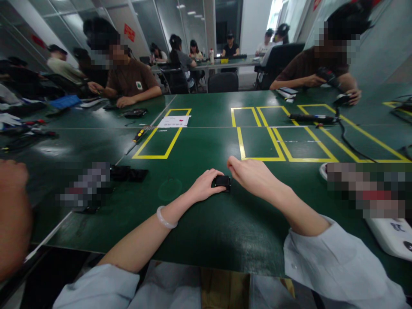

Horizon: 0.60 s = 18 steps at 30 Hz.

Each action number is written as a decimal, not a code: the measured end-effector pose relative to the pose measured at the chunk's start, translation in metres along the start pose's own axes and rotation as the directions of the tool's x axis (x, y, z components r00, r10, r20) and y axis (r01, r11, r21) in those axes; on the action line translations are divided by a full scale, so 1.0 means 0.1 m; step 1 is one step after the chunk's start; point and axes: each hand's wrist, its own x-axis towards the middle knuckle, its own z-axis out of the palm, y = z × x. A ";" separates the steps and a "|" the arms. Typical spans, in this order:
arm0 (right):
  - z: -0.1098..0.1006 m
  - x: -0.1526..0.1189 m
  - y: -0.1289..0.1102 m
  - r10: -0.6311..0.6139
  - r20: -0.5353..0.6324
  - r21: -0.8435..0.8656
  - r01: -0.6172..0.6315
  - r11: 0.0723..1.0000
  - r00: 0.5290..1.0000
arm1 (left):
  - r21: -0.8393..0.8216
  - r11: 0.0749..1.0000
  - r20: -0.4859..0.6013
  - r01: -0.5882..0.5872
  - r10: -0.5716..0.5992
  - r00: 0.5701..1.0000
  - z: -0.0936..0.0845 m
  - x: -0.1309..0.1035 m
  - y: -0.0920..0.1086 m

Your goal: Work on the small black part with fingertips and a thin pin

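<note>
On the green table top (pixel 199 231), a small black box-shaped part (pixel 222 183) sits in front of me. My left hand (pixel 204 185) is closed around its left side, thumb along the near edge and fingers over the far one. Just to the right of the part and slightly above it is my right hand (pixel 247 172), its fingers curled together in a pinch. Whatever may be between those fingertips is too small or hidden to make out. A pale bracelet (pixel 165 218) circles my left wrist.
Yellow tape outlines (pixel 260 159) mark the table beyond my hands. A yellow-and-black screwdriver (pixel 139 136), a paper sheet (pixel 174 122) and a corded black tool (pixel 312 118) lie there. Black pieces (pixel 130 173) are left, a white object (pixel 388 236) right. Co-workers sit opposite; another person's arm (pixel 13 219) enters left.
</note>
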 end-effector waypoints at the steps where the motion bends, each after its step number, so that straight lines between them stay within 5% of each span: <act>1: 0.00 0.00 0.00 0.001 -0.003 0.007 -0.001 1.000 1.000 | -0.001 1.000 -0.001 0.000 0.000 1.000 0.00 0.00 0.00; 18: 0.02 0.00 0.00 -0.006 -0.034 -0.023 0.005 1.000 0.999 | 0.005 1.000 -0.001 -0.014 0.014 1.000 0.00 0.00 -0.01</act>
